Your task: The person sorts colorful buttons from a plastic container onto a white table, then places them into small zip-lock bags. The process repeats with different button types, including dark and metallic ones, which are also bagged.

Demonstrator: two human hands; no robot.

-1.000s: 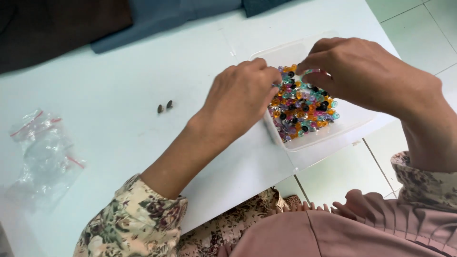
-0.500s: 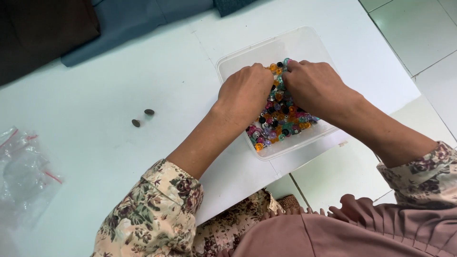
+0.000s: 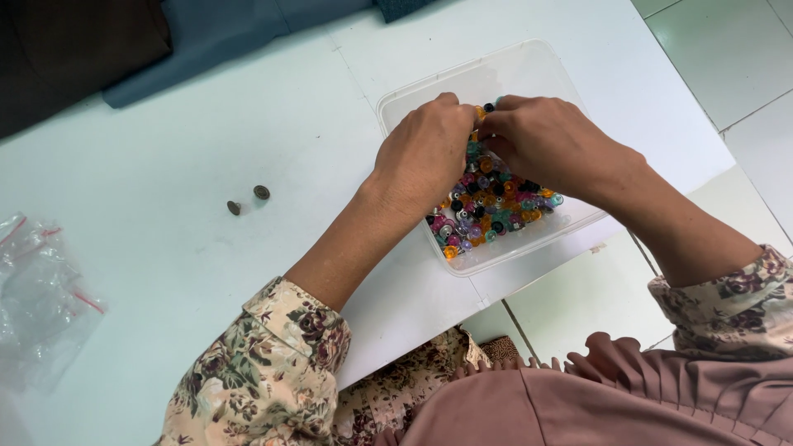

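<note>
Both hands, left hand (image 3: 425,157) and right hand (image 3: 545,144), pinch among colourful beads (image 3: 491,206) in the clear tub (image 3: 429,99) at the table's right edge; small, careful pinches probably work best.

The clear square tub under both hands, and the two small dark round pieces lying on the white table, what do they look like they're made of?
Clear square tub: likely thin translucent plastic, slightly frosted; the table shows through its walls. Two small dark round pieces: perhaps dull bronze-toned metal, though too small to be sure.
</note>
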